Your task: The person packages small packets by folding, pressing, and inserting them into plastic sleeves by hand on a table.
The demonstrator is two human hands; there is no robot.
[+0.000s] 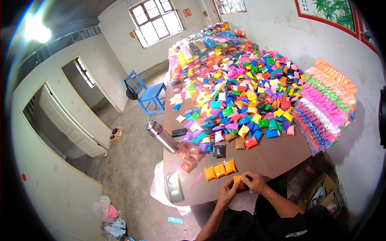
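Note:
Between my two hands, just over the front edge of the table, is a small orange packet (239,185). My left hand (227,193) grips it from the left, thumb on its face. My right hand (255,183) pinches its top edge from the right; the fingertips are partly hidden. Just beyond my hands, a row of three orange packets (220,170) lies flat on the brown table (273,157). A pink strip (196,180) lies to the left of that row.
A big heap of coloured packets (241,96) covers the table's far part. Bagged packets (325,100) stand at the right. On the left are a steel thermos (163,137), a black object (179,132), clear brownish packets (189,156) and a small scale (174,188). A blue chair (150,94) stands beyond.

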